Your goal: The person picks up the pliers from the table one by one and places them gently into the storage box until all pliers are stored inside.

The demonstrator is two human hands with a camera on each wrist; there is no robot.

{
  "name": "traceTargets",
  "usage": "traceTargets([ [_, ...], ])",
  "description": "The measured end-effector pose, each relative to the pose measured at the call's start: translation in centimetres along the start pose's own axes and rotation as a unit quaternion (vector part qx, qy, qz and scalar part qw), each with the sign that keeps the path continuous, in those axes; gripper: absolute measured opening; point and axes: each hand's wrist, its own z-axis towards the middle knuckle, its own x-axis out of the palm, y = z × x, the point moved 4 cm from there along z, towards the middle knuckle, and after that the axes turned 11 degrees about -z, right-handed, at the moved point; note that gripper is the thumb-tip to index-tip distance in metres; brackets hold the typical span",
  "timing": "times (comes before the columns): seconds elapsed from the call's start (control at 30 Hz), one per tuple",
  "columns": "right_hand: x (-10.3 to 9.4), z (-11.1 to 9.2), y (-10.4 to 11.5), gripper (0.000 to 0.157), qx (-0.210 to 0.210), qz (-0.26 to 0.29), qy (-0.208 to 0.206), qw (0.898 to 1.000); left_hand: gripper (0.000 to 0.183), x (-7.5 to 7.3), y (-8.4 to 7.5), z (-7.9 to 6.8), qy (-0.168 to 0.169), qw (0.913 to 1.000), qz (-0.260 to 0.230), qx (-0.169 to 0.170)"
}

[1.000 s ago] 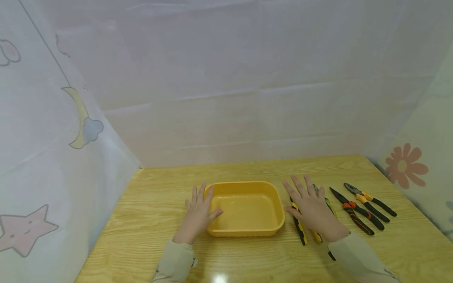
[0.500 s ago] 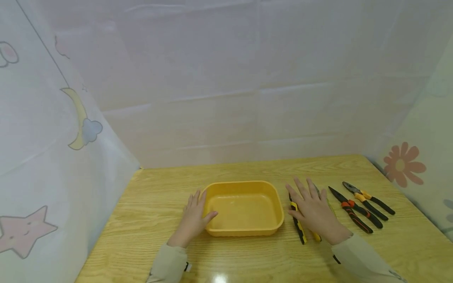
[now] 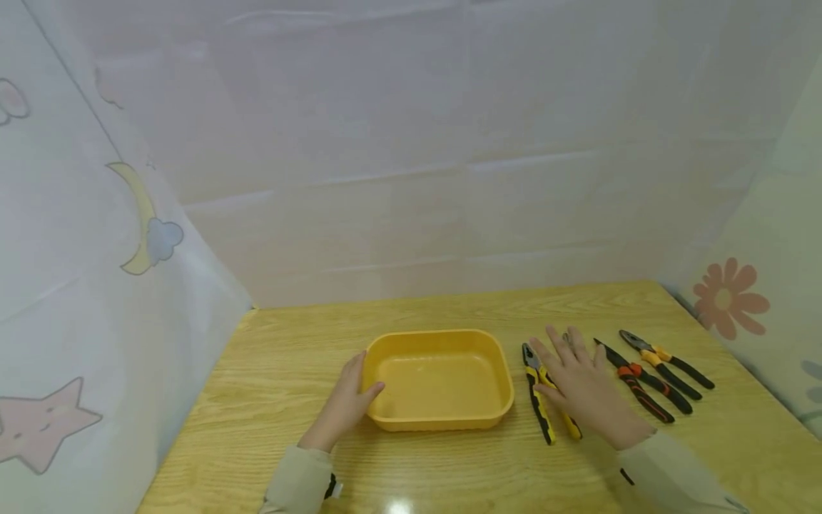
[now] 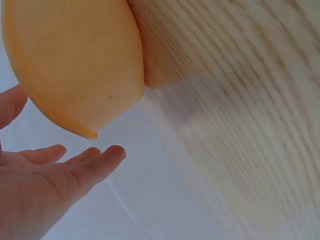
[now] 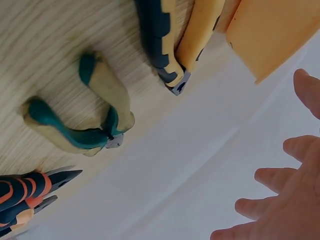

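A yellow plastic basin (image 3: 443, 422) stands on the table. My left hand (image 3: 343, 401) is at its left end, thumb over the rim and fingers outside. In the left wrist view, a gap shows between the fingertips and the basin wall (image 4: 75, 60). Spread above the tools, my right hand (image 3: 581, 389) holds nothing. Beneath its thumb side lie yellow-and-black pliers (image 3: 539, 407), spread at the handles. Green-and-tan pliers (image 5: 114, 92) appear in the right wrist view; the hand mostly hides them from the head view.
Right of my right hand lie long-nose pliers (image 3: 636, 385) with black-and-red handles. Farther right are pliers (image 3: 671, 368) with black-and-orange handles. A pale cloth hangs behind the wooden table (image 3: 308, 328) and along both sides.
My left hand has drawn slightly left and down, its fingers moving from over the rim to outside the basin. My right hand has shifted right, uncovering more of the yellow-and-black pliers.
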Motion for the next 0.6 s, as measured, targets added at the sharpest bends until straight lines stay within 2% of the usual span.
traceTargets([
  [0.2,-0.1,-0.5,-0.6,0.088,-0.004,-0.03,-0.015,0.999,0.067,-0.7,0.4,0.1,-0.021,0.9989,-0.03,-0.029],
  [0.33,-0.2,-0.6,-0.9,0.082,0.001,-0.035,-0.019,0.999,0.066,-1.1,0.8,0.1,-0.032,0.9962,-0.062,-0.052],
  [0.6,-0.4,-1.0,-1.6,0.072,-0.002,-0.048,-0.027,0.998,0.063,-1.6,1.0,0.2,-0.047,0.988,-0.13,-0.069],
])
